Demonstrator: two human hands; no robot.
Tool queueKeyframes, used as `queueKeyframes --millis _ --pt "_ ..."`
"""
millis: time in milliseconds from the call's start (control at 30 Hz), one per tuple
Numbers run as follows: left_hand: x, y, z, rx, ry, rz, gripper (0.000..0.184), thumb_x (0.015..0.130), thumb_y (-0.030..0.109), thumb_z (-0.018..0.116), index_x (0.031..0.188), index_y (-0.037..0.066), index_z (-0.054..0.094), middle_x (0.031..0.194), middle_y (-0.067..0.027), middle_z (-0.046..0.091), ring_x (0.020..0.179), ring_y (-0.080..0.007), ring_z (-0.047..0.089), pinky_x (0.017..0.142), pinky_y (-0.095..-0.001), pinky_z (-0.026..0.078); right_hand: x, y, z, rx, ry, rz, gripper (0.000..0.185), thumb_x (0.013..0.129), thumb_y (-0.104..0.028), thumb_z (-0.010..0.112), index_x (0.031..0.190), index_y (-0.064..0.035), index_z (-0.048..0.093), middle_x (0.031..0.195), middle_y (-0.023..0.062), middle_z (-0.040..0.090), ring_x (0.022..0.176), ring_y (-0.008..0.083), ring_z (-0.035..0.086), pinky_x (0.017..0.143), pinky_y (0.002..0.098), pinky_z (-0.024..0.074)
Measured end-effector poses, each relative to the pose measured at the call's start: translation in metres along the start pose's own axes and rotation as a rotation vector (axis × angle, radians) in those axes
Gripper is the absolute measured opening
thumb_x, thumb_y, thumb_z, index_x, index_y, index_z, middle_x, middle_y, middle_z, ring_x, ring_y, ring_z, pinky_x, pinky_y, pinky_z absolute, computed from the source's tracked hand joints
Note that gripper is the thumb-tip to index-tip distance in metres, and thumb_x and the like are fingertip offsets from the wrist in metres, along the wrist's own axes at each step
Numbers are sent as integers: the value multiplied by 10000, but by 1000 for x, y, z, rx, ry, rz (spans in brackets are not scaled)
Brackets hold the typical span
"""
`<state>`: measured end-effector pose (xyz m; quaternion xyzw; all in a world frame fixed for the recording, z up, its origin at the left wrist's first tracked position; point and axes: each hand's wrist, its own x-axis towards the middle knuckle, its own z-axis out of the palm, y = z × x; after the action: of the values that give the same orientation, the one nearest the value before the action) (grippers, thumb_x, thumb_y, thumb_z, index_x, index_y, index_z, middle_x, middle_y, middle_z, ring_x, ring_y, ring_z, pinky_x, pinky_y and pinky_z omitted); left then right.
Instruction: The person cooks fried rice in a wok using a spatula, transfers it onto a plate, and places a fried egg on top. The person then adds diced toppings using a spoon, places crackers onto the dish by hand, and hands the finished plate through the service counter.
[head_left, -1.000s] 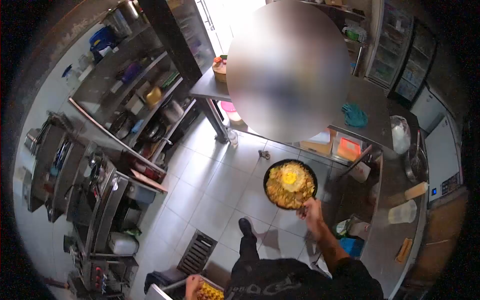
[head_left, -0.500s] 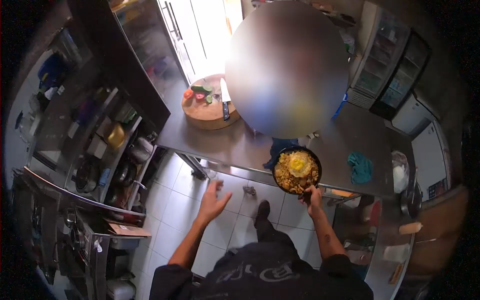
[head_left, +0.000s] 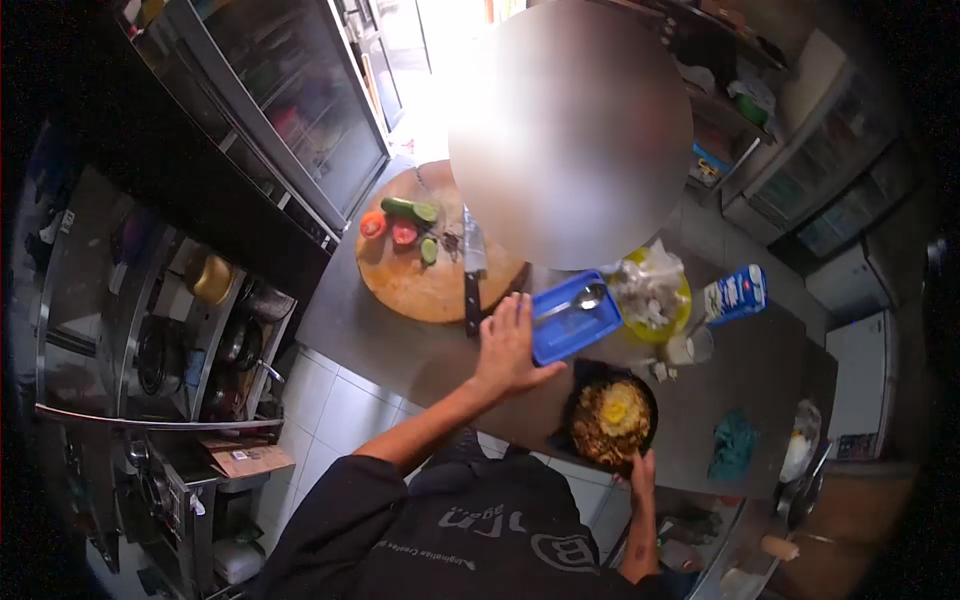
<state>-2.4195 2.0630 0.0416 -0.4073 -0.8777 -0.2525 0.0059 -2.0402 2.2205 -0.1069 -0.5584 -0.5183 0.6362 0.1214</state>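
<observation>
My right hand [head_left: 640, 475] grips the handle of a black frying pan [head_left: 654, 425]. Fried rice [head_left: 590, 435] topped with a fried egg [head_left: 615, 409] fills the pan, which is at the table's near edge. A dark cloth [head_left: 586, 374] shows beside it. My left hand [head_left: 508, 348] reaches over the table with its fingers stretched out and thumb apart, at the left edge of a blue tray [head_left: 560, 345]. Whether it touches the tray is hard to tell. A metal spoon [head_left: 588, 296] lies in the tray.
A round wooden board [head_left: 400, 285] holds a knife [head_left: 473, 265], cucumber [head_left: 405, 208] and tomato pieces [head_left: 404, 233]. Right of the tray stand a yellow bowl [head_left: 684, 305] with a plastic bag, a blue-and-white carton [head_left: 737, 294] and a teal cloth [head_left: 734, 445]. Shelves with pots line the left.
My left hand has moved from above the floor up to the blue tray. The pan is still in my right hand. The view has shifted closer over the table, showing the tray and bowl.
</observation>
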Motion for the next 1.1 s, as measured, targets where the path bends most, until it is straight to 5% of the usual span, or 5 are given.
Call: queueKeyframes --millis 133,200,367,900,1100 --pt "13 -20 23 -60 -74 52 1219 614 572 830 1499 -70 291 1444 -205 414 1356 -336 384 1064 -518 313 -45 -38 2 -43 127 122 291 1000 -237 513 1218 -48 479 841 137 612 565 253 619 524 394 524" --pt "13 -28 22 -106 -85 63 1229 606 563 837 1503 -69 286 1430 -196 419 1343 -332 392 1049 -520 322 -75 -97 48 -906 513 -35 375 1030 -214 499 1372 -60 482 1168 155 625 911 339 664 705 457 545" --pt "25 -40 7 -218 -147 84 1261 589 503 871 1512 -80 239 1402 -195 406 1325 -343 391 1038 -493 331 -76 -257 218 -832 161 -996 318 862 -11 604 1177 -34 639 1114 164 644 1053 352 608 942 449 464" --pt "57 -80 33 -268 -326 64 326 839 178 710 1051 7 529 1090 -184 554 978 -340 616 741 -432 584 6 -292 261 -1232 -226 -1019 317 777 -28 661 1085 -92 625 1001 118 576 956 326 631 837 434 509" --pt "73 -74 27 -287 -297 -5 393 795 206 781 1017 32 507 908 -153 605 898 -372 601 746 -504 511 -23 -305 228 -933 -42 -769 208 908 58 558 1097 -24 589 982 154 545 895 378 625 775 417 497"
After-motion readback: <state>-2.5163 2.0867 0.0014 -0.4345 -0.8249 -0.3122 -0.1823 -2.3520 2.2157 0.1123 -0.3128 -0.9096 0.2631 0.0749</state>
